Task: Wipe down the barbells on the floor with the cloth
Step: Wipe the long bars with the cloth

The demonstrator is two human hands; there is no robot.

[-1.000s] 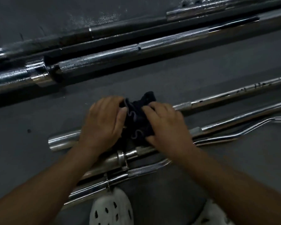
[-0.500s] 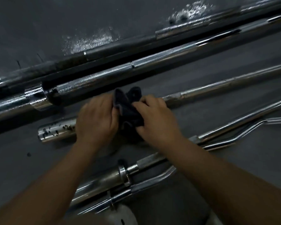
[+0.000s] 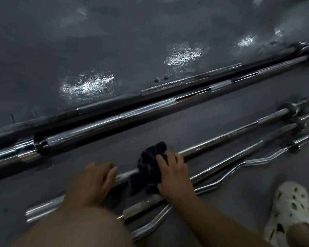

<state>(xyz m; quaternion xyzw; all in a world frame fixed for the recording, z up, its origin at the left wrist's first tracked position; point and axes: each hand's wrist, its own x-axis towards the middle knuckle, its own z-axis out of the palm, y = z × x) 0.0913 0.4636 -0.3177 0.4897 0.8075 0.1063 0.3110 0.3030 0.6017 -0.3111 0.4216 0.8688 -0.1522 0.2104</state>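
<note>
A dark cloth (image 3: 148, 168) is wrapped over a chrome barbell (image 3: 230, 136) that lies diagonally on the grey floor. My right hand (image 3: 173, 172) grips the cloth around the bar. My left hand (image 3: 95, 182) rests on the same bar to the left of the cloth, fingers lying over it; its grip is not plain. The bar's near end (image 3: 41, 209) sticks out past my left hand. A straight bar (image 3: 221, 166) and a curl bar (image 3: 257, 161) lie just in front of it.
Two long barbells, one chrome (image 3: 150, 106) and one darker (image 3: 114, 100), lie side by side against the dark wall base behind. My foot in a white clog (image 3: 291, 209) stands at the lower right. Grey floor shows between the bar groups.
The view has swung up and right. My right hand has slid the cloth along the bar to the right, away from my left hand, which stays on the bar near its end.
</note>
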